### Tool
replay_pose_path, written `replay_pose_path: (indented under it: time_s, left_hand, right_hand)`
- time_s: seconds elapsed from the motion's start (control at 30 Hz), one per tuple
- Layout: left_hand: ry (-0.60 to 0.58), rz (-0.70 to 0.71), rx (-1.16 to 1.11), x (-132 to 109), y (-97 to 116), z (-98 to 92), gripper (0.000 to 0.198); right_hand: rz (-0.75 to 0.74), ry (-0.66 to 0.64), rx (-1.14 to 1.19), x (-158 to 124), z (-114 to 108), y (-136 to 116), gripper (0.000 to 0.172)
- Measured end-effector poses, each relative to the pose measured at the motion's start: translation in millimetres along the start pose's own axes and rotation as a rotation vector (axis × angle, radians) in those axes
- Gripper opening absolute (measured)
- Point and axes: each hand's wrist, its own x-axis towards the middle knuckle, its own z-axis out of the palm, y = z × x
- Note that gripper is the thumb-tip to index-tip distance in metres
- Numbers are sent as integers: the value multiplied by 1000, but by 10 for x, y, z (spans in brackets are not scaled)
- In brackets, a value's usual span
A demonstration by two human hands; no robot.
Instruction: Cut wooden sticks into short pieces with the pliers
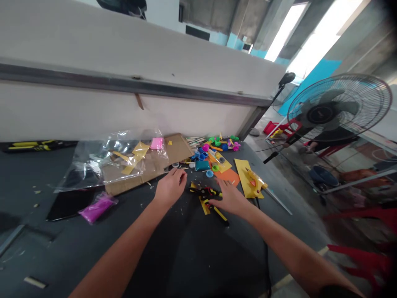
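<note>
My left hand [171, 187] is over the dark table with its fingers curled together. Whatever it may hold is too small or hidden to make out. To its right, my right hand [231, 198] reaches over black-and-yellow pliers [206, 192], thumb and fingers apart. The thumb is close to the pliers' handle; I cannot tell whether it touches. A yellow strip [204, 206] lies partly under the pliers. Beyond my hands are a teal packet [202, 165], a light blue cup [210, 174] and an orange sheet [228, 177].
A yellow glue gun [256, 185] rests on a yellow sheet [243, 165] at the right. Clear plastic bag [89, 159] and cardboard [176, 147] lie at the left back, with a purple packet [97, 208] in front. A fan [338, 107] stands beyond the table's right edge.
</note>
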Motion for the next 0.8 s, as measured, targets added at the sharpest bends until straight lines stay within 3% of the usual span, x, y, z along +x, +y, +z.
replay_pose_path:
  time_s: [0.1, 0.23, 0.37, 0.5, 0.6, 0.73, 0.8]
  left_hand:
    - [-34, -38, -46, -71, -58, 122, 18]
    - [-81, -51, -87, -63, -166, 140, 18]
    - [-150, -1, -89, -91, -163, 172, 22]
    - [-336, 164, -23, -113, -24, 309, 43]
    - [-438, 211, -14, -99, 52, 405, 27]
    - [-377, 192, -140, -87, 8, 412, 20]
    - [-290, 87, -209, -82, -64, 357, 22]
  right_hand:
    - [-44, -14, -63, -156, 102, -110, 89]
    - [35, 66, 40, -189, 232, -84, 79]
    - [175, 80, 345, -127, 142, 79, 78]
    - [299, 38, 566, -120, 0, 186, 80]
    - [342, 32, 583, -164, -8, 208, 86]
    - [340, 50, 484, -276, 59, 172, 93]
    - [310, 50, 423, -340, 94, 118, 95]
